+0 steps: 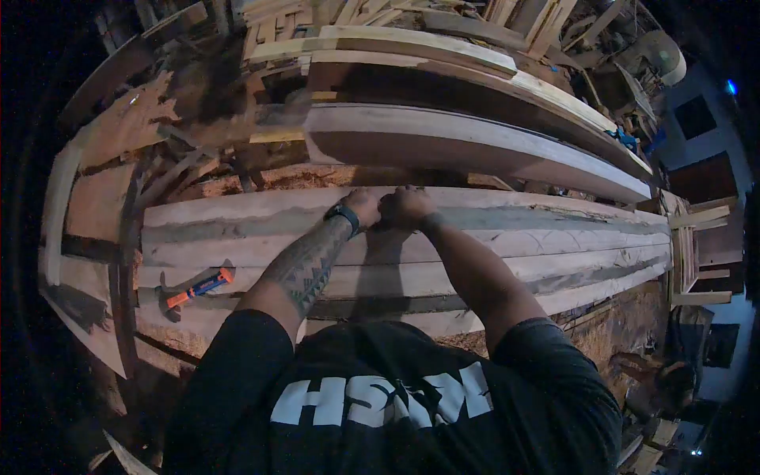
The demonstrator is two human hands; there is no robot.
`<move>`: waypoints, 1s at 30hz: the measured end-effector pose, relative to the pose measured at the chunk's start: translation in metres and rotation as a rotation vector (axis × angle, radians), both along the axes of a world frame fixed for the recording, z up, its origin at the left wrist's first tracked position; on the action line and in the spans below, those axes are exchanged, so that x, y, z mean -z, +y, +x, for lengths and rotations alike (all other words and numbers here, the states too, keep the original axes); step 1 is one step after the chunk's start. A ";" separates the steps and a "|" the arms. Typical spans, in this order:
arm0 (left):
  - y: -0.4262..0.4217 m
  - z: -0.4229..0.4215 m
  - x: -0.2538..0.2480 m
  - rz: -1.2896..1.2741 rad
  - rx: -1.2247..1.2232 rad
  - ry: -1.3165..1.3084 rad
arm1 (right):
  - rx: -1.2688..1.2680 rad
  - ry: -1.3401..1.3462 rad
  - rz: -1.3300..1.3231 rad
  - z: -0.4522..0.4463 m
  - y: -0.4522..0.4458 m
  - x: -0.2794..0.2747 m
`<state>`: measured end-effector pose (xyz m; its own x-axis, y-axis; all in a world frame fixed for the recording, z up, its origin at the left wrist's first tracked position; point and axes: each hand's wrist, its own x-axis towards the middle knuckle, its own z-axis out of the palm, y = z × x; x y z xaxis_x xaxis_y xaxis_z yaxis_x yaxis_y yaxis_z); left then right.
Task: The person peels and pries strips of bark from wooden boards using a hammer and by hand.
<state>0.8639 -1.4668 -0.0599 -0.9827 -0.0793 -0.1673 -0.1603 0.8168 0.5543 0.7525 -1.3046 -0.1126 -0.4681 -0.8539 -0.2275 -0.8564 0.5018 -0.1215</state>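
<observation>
My left hand (364, 207), with a dark watch (343, 217) on its wrist, is closed near the far edge of the wide wooden boards (475, 237). Right beside it, my right hand (408, 207) is closed too. The fingers of both curl down over the far side, with a small dark patch between them. Whatever they grip, if anything, is hidden. A hammer (199, 288) with an orange and blue handle lies on the boards to the left, away from both hands.
Thick planks (467, 142) stand on edge just beyond the boards. Scrap wood (277, 24) is piled at the back. A wooden frame (701, 261) is at the right end, and another person (657, 380) is at the lower right. Sawdust (293, 176) lies behind the boards.
</observation>
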 end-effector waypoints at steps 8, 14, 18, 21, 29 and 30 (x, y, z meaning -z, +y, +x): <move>0.000 -0.007 -0.007 -0.002 -0.032 -0.044 | 0.271 -0.002 -0.286 0.017 0.017 -0.009; -0.009 -0.010 0.022 -0.018 -0.047 -0.051 | 0.002 0.270 -0.414 0.025 0.029 -0.014; 0.000 -0.008 -0.027 0.057 -0.064 -0.187 | 0.212 0.110 -0.273 0.047 0.035 -0.029; -0.001 -0.006 -0.012 0.048 -0.088 -0.104 | 0.208 0.157 -0.351 0.047 0.038 -0.025; 0.013 0.013 -0.019 -0.083 -0.077 -0.079 | 0.261 0.114 -0.479 0.053 0.043 -0.017; 0.016 0.014 -0.019 -0.149 -0.050 -0.028 | 0.253 0.121 -0.510 0.051 0.043 -0.017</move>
